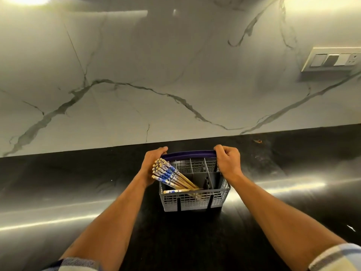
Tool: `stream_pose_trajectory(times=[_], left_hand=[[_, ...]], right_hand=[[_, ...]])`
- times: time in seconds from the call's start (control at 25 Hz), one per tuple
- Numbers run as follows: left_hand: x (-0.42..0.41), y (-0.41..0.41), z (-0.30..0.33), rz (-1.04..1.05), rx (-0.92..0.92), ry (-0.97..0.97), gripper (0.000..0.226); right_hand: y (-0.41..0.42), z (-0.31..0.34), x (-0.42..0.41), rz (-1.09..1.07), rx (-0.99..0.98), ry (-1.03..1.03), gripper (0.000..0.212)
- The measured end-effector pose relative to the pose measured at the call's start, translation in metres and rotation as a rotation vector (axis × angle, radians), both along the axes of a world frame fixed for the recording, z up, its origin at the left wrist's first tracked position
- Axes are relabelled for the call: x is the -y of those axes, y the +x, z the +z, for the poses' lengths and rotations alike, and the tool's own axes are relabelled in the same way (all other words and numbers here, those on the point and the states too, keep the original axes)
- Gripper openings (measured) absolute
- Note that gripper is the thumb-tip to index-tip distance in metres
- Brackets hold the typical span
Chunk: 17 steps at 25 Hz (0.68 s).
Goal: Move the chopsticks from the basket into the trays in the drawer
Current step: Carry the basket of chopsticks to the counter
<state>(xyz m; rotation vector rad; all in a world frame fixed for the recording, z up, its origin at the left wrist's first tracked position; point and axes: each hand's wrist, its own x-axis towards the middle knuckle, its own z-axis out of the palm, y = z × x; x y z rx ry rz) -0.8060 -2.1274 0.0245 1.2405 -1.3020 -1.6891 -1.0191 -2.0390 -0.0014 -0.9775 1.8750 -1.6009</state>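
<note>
Chopsticks (169, 174), wooden with blue-white ends, lean toward nine o'clock in the grey mesh plastic basket (195, 200); left hand (151, 165) and right hand (228, 162) grip its rim. Tilting could spill them.

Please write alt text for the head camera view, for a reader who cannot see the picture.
Two bare hands, left hand and right hand, grip the far corners of a grey cutlery basket standing on a dark countertop. A bundle of blue-and-white patterned chopsticks leans out of its left side. Behind is a white marble wall with a switch panel.
</note>
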Motion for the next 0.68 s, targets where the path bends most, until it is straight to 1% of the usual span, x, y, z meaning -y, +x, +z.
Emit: stream_pose_trajectory(times=[0.12,0.24,0.36,0.44,0.48,0.56,0.64,0.68], left_hand=[[0.004,-0.003,-0.004,-0.001,-0.038,-0.005,0.031],[0.003,-0.004,-0.008,0.006,-0.073,-0.014,0.029],[0.004,-0.003,-0.011,0.025,-0.069,-0.035,0.030],[0.006,0.001,-0.011,0.016,-0.046,-0.085,0.033],[0.009,0.004,-0.010,-0.011,0.003,-0.145,0.034],[0.015,0.012,-0.005,-0.076,0.228,-0.336,0.033],[0.021,0.021,0.006,-0.064,0.464,-0.545,0.031],[0.024,0.025,0.013,-0.042,0.546,-0.630,0.037]], right_hand=[[-0.006,-0.003,0.007,-0.005,-0.034,-0.026,0.042],[-0.007,-0.005,0.009,0.011,-0.025,-0.040,0.047],[-0.008,-0.005,0.006,0.040,-0.033,-0.035,0.044],[-0.011,-0.004,0.002,0.077,-0.096,0.003,0.041],[-0.013,-0.002,-0.001,0.103,-0.175,0.031,0.040],[-0.019,0.006,-0.008,0.141,-0.444,0.086,0.036],[-0.026,0.019,-0.013,0.138,-0.694,0.105,0.045],[-0.028,0.026,-0.014,0.127,-0.780,0.090,0.051]])
